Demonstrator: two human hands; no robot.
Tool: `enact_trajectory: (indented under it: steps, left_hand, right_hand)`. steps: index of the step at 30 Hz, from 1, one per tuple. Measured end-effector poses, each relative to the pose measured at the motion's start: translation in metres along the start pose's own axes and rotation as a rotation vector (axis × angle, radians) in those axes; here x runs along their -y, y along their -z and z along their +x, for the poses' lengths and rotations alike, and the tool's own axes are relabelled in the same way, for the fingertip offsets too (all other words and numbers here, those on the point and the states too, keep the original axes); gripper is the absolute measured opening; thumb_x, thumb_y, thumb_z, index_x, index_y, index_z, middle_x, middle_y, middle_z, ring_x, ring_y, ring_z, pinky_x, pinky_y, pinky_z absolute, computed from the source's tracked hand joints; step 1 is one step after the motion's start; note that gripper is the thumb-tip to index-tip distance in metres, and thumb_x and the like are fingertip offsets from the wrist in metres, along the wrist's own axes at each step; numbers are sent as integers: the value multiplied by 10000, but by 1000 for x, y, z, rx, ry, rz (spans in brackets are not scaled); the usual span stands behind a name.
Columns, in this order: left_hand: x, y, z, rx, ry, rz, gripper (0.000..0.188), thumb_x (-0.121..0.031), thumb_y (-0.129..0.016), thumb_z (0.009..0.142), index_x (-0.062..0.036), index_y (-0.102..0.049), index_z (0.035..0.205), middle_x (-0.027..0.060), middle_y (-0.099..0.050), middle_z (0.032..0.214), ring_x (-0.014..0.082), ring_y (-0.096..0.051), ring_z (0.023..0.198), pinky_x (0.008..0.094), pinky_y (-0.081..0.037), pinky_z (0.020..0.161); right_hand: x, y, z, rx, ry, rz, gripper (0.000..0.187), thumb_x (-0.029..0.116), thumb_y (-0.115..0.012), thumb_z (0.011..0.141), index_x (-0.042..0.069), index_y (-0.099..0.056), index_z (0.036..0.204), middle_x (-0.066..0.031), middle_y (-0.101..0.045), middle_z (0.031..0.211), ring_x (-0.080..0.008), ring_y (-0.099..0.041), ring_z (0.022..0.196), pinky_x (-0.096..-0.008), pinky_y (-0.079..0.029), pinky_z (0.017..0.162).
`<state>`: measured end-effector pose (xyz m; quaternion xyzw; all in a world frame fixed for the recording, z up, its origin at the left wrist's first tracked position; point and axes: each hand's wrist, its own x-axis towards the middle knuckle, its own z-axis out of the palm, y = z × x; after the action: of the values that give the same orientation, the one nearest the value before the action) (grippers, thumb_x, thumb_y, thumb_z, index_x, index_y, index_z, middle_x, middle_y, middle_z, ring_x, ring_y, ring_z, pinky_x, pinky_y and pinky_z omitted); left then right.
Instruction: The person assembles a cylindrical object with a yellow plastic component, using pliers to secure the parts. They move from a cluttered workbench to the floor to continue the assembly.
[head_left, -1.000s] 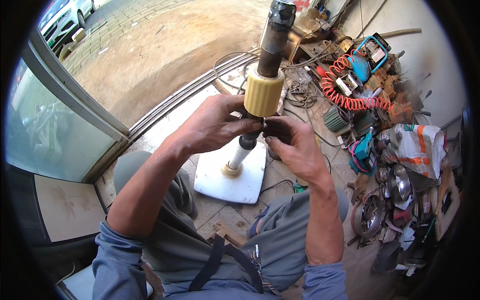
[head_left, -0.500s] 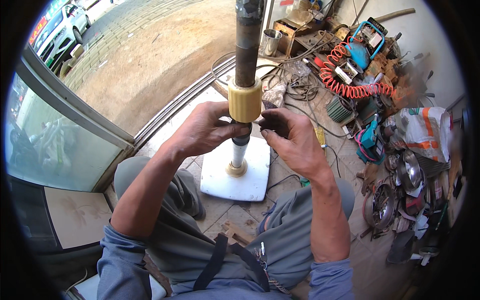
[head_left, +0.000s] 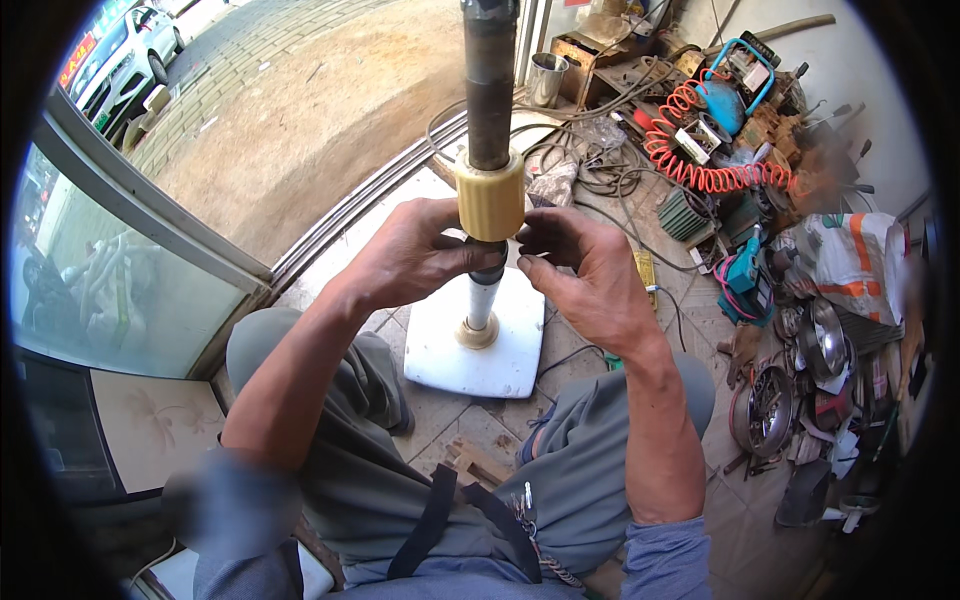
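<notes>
Between my knees stands an upright pole: a dark metal tube (head_left: 490, 110) on top, a ribbed yellow plastic collar (head_left: 490, 195) around it, then a dark sleeve (head_left: 487, 262) and a white tube (head_left: 481, 305). Its foot is a white square base (head_left: 440, 360) on the floor. My left hand (head_left: 415, 255) grips the pole just under the collar, thumb pressed on the dark sleeve, fingers partly hidden behind. My right hand (head_left: 590, 275) is at the collar's right side, fingers curved and thumb apart. Its fingertips are close to the collar; whether they touch it I cannot tell.
On the right lie a coiled orange hose (head_left: 700, 175), a teal power tool (head_left: 743, 280), metal bowls (head_left: 765, 410) and a white sack (head_left: 850, 265). Cables (head_left: 610, 170) cross the tiles behind the base. A glass door (head_left: 120, 270) stands left, beside a doorway track (head_left: 370, 185).
My right thumb and fingers have shifted slightly, with the thumb a little nearer the pole. The left hand stays at the sleeve. The whole view has shifted slightly.
</notes>
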<state>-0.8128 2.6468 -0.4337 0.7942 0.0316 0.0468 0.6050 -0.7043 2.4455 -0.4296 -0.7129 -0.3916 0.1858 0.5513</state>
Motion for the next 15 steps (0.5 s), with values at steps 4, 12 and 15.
enact_trajectory:
  steps: [4,12,15]
  left_hand:
    - [-1,-1,0,27,10,-1,340,-104,-775,926,-6,-691,1240,94,-769,1044,147,-712,1000,345,-589,916]
    - [-2,-2,-1,36,-6,62,364,-106,-775,926,0,-681,1261,110,-768,1078,162,-718,1017,345,-592,911]
    - [-4,0,-2,39,7,77,377,-113,-777,923,0,-677,1269,111,-767,1089,170,-717,1031,358,-593,927]
  right_hand:
    - [1,-4,3,2,81,29,406,83,-748,853,-76,-664,1217,-210,-751,1086,-255,-745,1025,-366,-581,915]
    - [-1,-9,7,14,87,13,437,141,-790,875,-52,-668,1248,-197,-754,1087,-244,-745,1014,-353,-579,884]
    - [-1,-12,7,17,88,9,431,151,-798,880,-42,-675,1245,-190,-757,1072,-233,-745,998,-349,-577,867]
